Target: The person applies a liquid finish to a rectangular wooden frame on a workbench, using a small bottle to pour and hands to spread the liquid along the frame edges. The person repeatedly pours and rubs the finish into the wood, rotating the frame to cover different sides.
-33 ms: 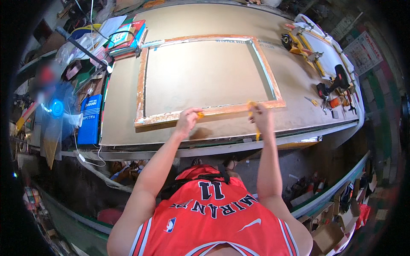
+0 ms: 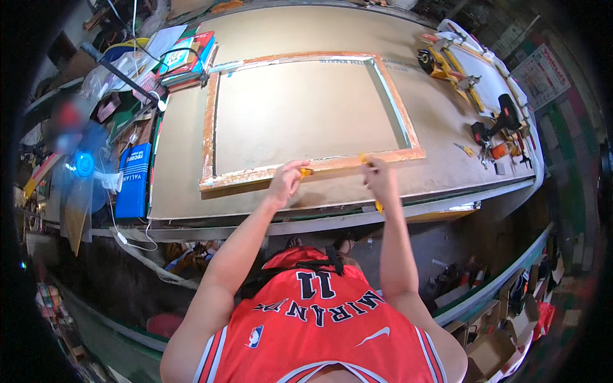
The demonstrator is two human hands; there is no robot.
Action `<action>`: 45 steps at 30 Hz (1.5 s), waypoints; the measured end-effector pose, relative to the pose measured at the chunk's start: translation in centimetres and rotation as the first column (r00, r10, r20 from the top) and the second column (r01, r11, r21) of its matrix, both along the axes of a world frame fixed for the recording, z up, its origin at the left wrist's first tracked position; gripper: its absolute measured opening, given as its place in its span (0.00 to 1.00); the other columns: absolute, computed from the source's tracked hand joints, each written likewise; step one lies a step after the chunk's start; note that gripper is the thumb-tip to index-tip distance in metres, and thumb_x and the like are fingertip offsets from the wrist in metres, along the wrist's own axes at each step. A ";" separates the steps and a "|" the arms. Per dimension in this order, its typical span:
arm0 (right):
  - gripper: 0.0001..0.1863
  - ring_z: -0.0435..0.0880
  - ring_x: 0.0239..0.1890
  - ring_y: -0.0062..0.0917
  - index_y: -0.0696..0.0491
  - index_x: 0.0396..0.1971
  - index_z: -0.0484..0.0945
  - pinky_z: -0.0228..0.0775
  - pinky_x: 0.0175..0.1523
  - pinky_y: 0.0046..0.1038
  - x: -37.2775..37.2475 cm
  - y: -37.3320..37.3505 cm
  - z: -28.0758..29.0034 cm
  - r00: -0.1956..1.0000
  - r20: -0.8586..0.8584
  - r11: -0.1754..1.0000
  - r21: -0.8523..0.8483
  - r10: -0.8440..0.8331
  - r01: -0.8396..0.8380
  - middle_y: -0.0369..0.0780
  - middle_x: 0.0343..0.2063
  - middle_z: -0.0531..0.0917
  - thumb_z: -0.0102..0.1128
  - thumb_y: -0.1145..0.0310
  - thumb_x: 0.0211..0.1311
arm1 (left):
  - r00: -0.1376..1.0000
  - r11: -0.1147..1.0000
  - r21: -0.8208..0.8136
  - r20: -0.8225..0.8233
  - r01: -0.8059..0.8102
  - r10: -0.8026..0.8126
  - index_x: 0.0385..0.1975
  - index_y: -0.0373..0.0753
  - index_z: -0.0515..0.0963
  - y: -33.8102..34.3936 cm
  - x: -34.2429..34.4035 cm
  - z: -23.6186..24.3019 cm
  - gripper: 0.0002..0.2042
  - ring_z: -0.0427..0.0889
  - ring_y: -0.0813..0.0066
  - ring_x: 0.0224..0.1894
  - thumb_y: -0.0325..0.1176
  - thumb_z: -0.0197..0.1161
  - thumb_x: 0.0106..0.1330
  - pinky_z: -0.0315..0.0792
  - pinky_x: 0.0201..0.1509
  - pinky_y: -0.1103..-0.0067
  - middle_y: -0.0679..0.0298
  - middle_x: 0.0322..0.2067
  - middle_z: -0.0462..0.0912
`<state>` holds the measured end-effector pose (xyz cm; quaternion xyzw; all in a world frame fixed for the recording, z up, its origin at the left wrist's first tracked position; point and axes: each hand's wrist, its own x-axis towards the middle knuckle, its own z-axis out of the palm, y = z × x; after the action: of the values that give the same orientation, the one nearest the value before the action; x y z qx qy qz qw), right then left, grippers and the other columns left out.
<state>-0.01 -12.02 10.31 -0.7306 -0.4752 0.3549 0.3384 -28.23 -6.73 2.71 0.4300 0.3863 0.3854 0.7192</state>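
A rectangular wooden frame (image 2: 255, 176), orange-brown with worn pale patches, lies on the brown board-topped table. At the middle of its near rail, my left hand (image 2: 285, 183) is closed on a small yellow thing (image 2: 306, 172) that pokes out past the fingertips. Further right along that rail, my right hand (image 2: 381, 179), a little blurred, is closed round a thin yellow strip (image 2: 379, 207). Yellow shows above its fingers and below its palm. Whether the two yellow pieces are joined, I cannot make out.
Books (image 2: 188, 60) are stacked at the back left, above a blue record book (image 2: 134, 180). On the right lie a cordless drill (image 2: 504, 118), yellow clamps (image 2: 469, 89) and small tools (image 2: 501, 153). The table's front edge (image 2: 306, 225) runs below my hands.
My right hand has shifted slightly left, toward my left hand. Less of the yellow strip hangs below it. The left hand has moved slightly right; the frame lies as before.
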 end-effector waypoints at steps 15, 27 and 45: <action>0.19 0.85 0.44 0.36 0.54 0.49 0.84 0.79 0.48 0.33 -6.8 -4.2 -5.9 0.987 0.086 0.798 0.582 0.135 -0.160 0.45 0.41 0.84 0.68 0.80 0.55 | 0.993 0.805 -0.592 0.116 0.053 0.020 0.36 0.46 0.80 -4.3 9.4 0.8 0.10 0.82 0.76 0.39 0.35 0.50 0.71 0.78 0.40 0.74 0.68 0.36 0.84; 0.14 0.84 0.27 0.32 0.59 0.29 0.78 0.75 0.33 0.33 -5.4 -1.7 -6.2 0.867 -0.174 0.819 0.286 -0.466 0.497 0.46 0.24 0.82 0.59 0.65 0.74 | 0.774 0.811 -0.528 0.613 0.253 0.157 0.52 0.40 0.77 -7.5 13.5 -0.8 0.21 0.80 0.62 0.56 0.49 0.44 0.78 0.71 0.64 0.66 0.58 0.52 0.83; 0.09 0.75 0.50 0.45 0.59 0.44 0.77 0.70 0.55 0.41 -6.8 0.3 -6.1 0.984 0.045 0.753 0.650 -0.171 0.101 0.51 0.46 0.75 0.59 0.82 0.64 | 0.893 0.822 -0.569 0.371 0.000 0.256 0.60 0.41 0.74 -5.9 13.1 3.2 0.18 0.77 0.68 0.61 0.37 0.42 0.79 0.72 0.66 0.67 0.62 0.58 0.78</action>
<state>-6.83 -11.70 4.24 -0.6193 -0.5303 0.1069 0.5691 -15.10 -12.59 5.87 0.0790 0.3411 0.3905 0.8514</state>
